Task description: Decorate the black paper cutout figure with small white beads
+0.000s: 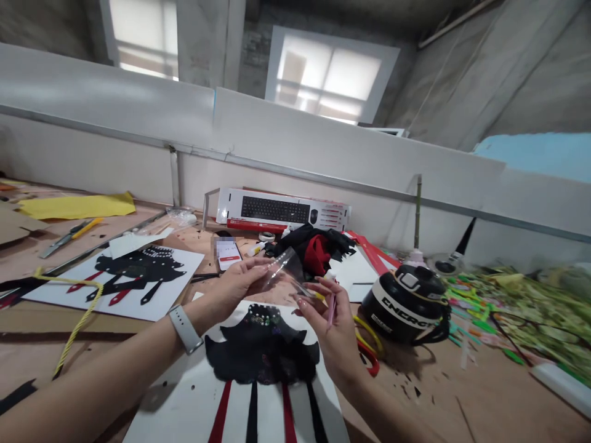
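Observation:
My left hand (240,280) and my right hand (330,326) are raised together above a white board (194,394). Both pinch a small clear plastic bag (285,266) between them. My right hand also holds a thin pink stick (331,309) against its palm. A grey watch (183,328) sits on my left wrist. On the board below lies a black cut-out shape (261,354) with small beads near its top and red and black strips running toward me.
A second white board with a black and red cut-out (133,271) lies at left, beside a yellow cord (76,323). A black bottle marked ENERGY (409,301), a phone (228,252), a keyboard box (281,210), black and red fabric (318,246) and green paper scraps (517,307) surround me.

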